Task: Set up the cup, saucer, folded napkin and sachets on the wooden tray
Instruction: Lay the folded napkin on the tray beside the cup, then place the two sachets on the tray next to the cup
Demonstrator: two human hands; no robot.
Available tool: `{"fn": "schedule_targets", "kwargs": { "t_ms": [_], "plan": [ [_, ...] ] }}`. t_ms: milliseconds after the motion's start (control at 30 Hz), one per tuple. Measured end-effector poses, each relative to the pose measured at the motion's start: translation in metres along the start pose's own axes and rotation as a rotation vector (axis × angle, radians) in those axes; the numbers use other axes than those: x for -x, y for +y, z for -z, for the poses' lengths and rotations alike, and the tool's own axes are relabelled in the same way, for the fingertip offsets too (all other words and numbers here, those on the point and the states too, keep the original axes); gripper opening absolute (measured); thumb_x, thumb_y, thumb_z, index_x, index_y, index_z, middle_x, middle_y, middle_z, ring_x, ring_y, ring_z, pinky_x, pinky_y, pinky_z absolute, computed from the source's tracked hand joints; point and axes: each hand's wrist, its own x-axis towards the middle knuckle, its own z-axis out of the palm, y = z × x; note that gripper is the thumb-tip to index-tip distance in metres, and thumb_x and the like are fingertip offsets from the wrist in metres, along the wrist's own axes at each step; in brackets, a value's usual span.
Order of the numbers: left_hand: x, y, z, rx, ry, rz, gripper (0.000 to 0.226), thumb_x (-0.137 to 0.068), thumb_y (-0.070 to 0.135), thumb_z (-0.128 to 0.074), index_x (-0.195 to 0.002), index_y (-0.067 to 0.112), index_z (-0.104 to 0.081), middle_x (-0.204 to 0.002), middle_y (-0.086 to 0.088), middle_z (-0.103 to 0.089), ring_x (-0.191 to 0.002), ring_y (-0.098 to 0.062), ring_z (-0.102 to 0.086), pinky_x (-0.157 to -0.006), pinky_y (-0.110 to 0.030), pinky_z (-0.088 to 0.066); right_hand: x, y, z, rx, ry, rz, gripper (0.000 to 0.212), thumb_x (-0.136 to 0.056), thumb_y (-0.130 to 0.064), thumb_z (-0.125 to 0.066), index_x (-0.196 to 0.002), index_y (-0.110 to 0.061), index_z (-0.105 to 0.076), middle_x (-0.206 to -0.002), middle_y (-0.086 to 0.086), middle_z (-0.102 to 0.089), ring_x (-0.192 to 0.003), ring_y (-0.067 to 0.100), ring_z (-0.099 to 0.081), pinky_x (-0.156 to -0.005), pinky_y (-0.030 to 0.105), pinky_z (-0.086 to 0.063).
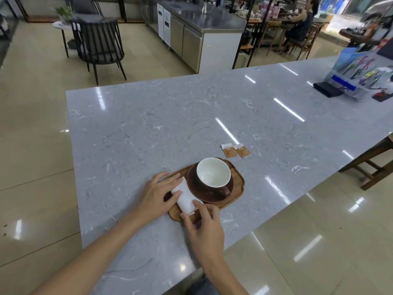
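Note:
A wooden tray (239, 184) lies near the front edge of the grey marble counter. On it stands a brown saucer (192, 187) with a brown cup (213, 175), white inside and empty. A folded white napkin (186, 199) lies on the tray's left part, beside the saucer. My left hand (157, 193) rests on the napkin's far end with the thumb against its side. My right hand (204, 227) pinches the napkin's near end between thumb and fingers. Two brown sachets (235, 150) lie side by side on the counter just beyond the tray.
A brochure stand (361, 75) and a black card holder (327, 89) sit at the counter's far right. Behind the counter are a black chair (97, 43), a steel work unit (204, 28) and a seated person (302, 24). A wooden stool (374, 165) stands to the right.

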Motion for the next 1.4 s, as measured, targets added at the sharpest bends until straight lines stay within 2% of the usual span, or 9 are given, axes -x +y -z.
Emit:
{"fn": "schedule_targets", "kwargs": {
  "t_ms": [167,400,500,633,800,900,1067,1200,1400],
  "plan": [
    [-0.013,0.005,0.015,-0.017,0.051,-0.01,0.053,-0.093,0.051,-0.045,-0.135,0.025,-0.065,-0.144,0.007,-0.059,-0.135,-0.021,-0.046,-0.107,-0.041,-0.045,-0.007,0.006,0.037,-0.007,0.102,0.126,0.045,-0.086,-0.064,-0.06,-0.124,-0.039,-0.064,-0.121,-0.019,-0.053,-0.093,-0.002,-0.058,-0.066,0.016,-0.054],
    [-0.076,0.006,0.021,-0.061,0.086,0.037,0.03,-0.094,0.028,-0.059,-0.12,0.02,-0.074,-0.131,0.001,-0.065,-0.123,-0.022,-0.055,-0.103,-0.038,-0.047,-0.08,0.046,0.105,-0.094,0.188,0.133,0.011,-0.096,-0.033,-0.064,-0.105,-0.035,-0.068,-0.11,-0.02,-0.053,-0.086,0.003,-0.065,-0.062,0.026,-0.059],
    [-0.108,0.01,0.016,-0.017,0.052,0.105,0.027,-0.096,0.018,-0.062,-0.121,0.019,-0.071,-0.126,0.0,-0.065,-0.118,-0.021,-0.056,-0.1,-0.034,-0.044,-0.123,0.071,0.123,-0.105,0.112,0.085,0.013,-0.099,-0.024,-0.063,-0.107,-0.028,-0.072,-0.111,-0.013,-0.06,-0.088,0.002,-0.066,-0.07,0.028,-0.06],
    [-0.148,0.027,-0.002,0.02,-0.045,0.132,0.029,-0.097,0.024,-0.06,-0.125,0.022,-0.068,-0.126,0.001,-0.066,-0.112,-0.017,-0.06,-0.094,-0.028,-0.045,-0.18,0.097,0.131,-0.069,-0.02,0.028,0.017,-0.101,-0.025,-0.06,-0.11,-0.023,-0.074,-0.111,-0.005,-0.068,-0.081,-0.004,-0.062,-0.07,0.012,-0.049],
    [-0.192,0.045,-0.03,0.076,-0.137,0.262,0.03,-0.093,0.027,-0.063,-0.123,0.024,-0.068,-0.116,0.005,-0.071,-0.096,-0.012,-0.064,-0.089,-0.027,-0.051,-0.243,0.104,0.118,-0.033,-0.139,0.004,0.023,-0.101,-0.038,-0.058,-0.112,-0.022,-0.07,-0.105,-0.005,-0.075,-0.079,0.005,-0.067,-0.074,0.027,-0.055],
    [-0.213,0.048,-0.045,0.114,-0.163,0.321,0.028,-0.092,0.027,-0.064,-0.12,0.024,-0.069,-0.097,0.012,-0.067,-0.09,-0.012,-0.068,-0.091,-0.033,-0.055,-0.269,0.101,0.101,0.03,-0.176,-0.021,0.026,-0.099,-0.047,-0.056,-0.107,-0.024,-0.065,-0.099,-0.006,-0.072,-0.086,0.015,-0.068,-0.067,0.029,-0.047],
    [-0.242,0.047,-0.063,0.178,-0.255,0.415,0.029,-0.095,0.031,-0.064,-0.122,0.025,-0.065,-0.108,0.006,-0.064,-0.099,-0.011,-0.064,-0.082,-0.023,-0.051,-0.299,0.097,0.078,0.086,-0.24,-0.085,0.035,-0.092,-0.04,-0.059,-0.122,-0.022,-0.059,-0.117,0.0,-0.065,-0.1,0.026,-0.067,-0.07,0.032,-0.042],
    [-0.253,0.049,-0.072,0.276,-0.251,0.539,0.027,-0.094,0.03,-0.067,-0.12,0.022,-0.066,-0.109,0.0,-0.066,-0.103,-0.016,-0.064,-0.084,-0.027,-0.051,-0.31,0.1,0.069,0.059,-0.291,-0.123,0.043,-0.089,-0.038,-0.065,-0.126,-0.018,-0.057,-0.123,0.005,-0.06,-0.107,0.03,-0.065,-0.082,0.039,-0.051],
    [-0.255,0.059,-0.076,0.325,-0.277,0.565,0.026,-0.09,0.023,-0.072,-0.115,0.017,-0.068,-0.099,0.001,-0.072,-0.091,-0.013,-0.065,-0.079,-0.023,-0.049,-0.323,0.107,0.068,-0.152,-0.375,-0.152,0.033,-0.082,-0.032,-0.072,-0.112,-0.019,-0.069,-0.098,-0.006,-0.073,-0.099,0.019,-0.07,-0.083,0.036,-0.057]
  ]
}}
